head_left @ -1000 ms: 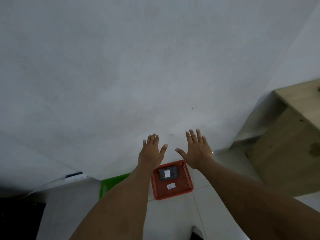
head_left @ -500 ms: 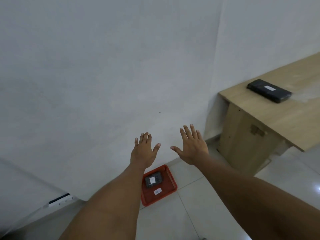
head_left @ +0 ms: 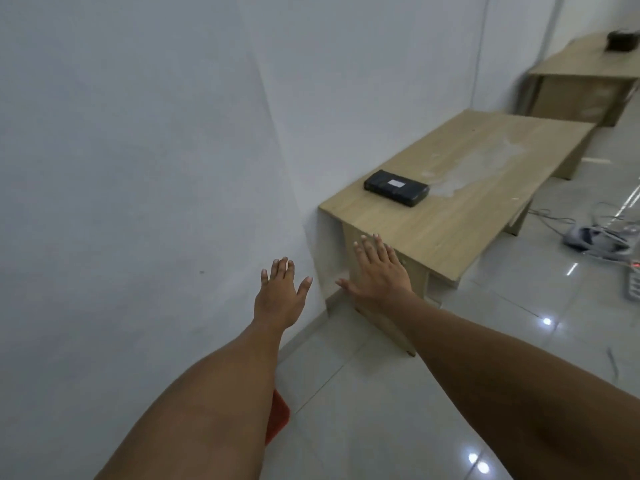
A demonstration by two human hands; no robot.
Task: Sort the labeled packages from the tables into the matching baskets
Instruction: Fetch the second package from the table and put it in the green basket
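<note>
A black package [head_left: 396, 187] with a white label lies flat near the left end of a low wooden table [head_left: 460, 202] against the wall. My left hand [head_left: 281, 297] and my right hand [head_left: 379, 273] are stretched forward with fingers spread and nothing in them, below and short of the table's near end. A corner of the red basket [head_left: 278, 417] peeks out on the floor beneath my left forearm; its contents are hidden. Another dark package [head_left: 621, 41] sits on a second wooden table [head_left: 585, 69] far back at the right.
A white wall runs along the left. Glossy tiled floor spreads to the right. Cables and a grey headset-like device [head_left: 595, 237] lie on the floor right of the near table, with a power strip [head_left: 633, 285] at the frame's right edge.
The view has swung right: the red basket has slid almost out of sight under my left arm, and both tables have come into view. Both hands stay spread and empty.
</note>
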